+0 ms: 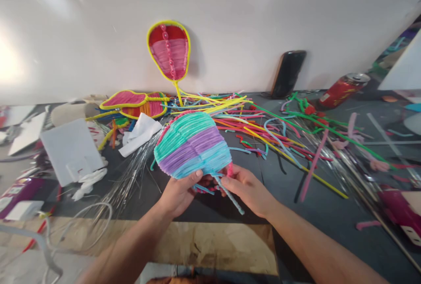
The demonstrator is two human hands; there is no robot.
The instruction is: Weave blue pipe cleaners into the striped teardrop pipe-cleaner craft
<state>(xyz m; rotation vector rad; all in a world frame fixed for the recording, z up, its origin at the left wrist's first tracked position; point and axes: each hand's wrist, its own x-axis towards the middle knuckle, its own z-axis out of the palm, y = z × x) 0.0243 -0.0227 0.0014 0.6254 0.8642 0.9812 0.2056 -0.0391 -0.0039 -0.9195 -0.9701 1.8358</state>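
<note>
A paddle-shaped piece made of pipe cleaners [197,146], striped green, purple and light blue with a pink edge, is held up in front of me. My left hand [184,192] grips its lower edge, thumb on the light blue band and fingers hidden behind. At the lower right corner, my right hand [245,187] pinches a pink pipe cleaner end [229,170] by the rim. Light blue pipe cleaner tails [233,196] hang down between the hands.
Behind lie loose pipe cleaners [276,139] and thin metal wires [125,187]. A finished pink and red paddle shape [169,51] leans on the white wall. A phone [288,73] and a red can [342,91] stand at the right. White card [72,150] lies left.
</note>
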